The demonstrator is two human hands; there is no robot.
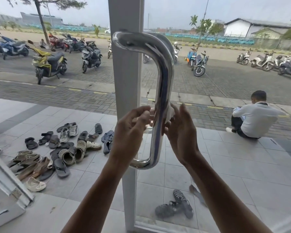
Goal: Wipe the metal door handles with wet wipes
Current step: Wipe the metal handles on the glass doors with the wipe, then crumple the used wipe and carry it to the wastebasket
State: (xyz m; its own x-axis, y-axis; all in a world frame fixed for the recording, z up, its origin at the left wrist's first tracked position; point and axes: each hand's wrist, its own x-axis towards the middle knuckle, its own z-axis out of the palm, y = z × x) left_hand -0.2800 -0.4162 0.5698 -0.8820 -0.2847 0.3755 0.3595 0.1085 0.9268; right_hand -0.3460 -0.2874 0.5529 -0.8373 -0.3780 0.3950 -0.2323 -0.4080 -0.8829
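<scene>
A shiny curved metal door handle [163, 78] is fixed to the white door frame [124, 78] of a glass door. A white wet wipe [170, 113] passes behind the handle's vertical bar, a little below its middle. My left hand [133, 128] pinches the wipe's left end with curled fingers. On the right side of the bar my right hand [181, 128] holds the other end, fingers mostly hidden behind the bar and wipe. The wipe's middle is hidden by the handle.
Through the glass lie a pile of sandals and shoes [57, 148] on grey tiles and a pair of dark sandals [175, 207] near the door. A person [252, 118] sits on the step at right. Parked motorbikes [47, 64] fill the lot beyond.
</scene>
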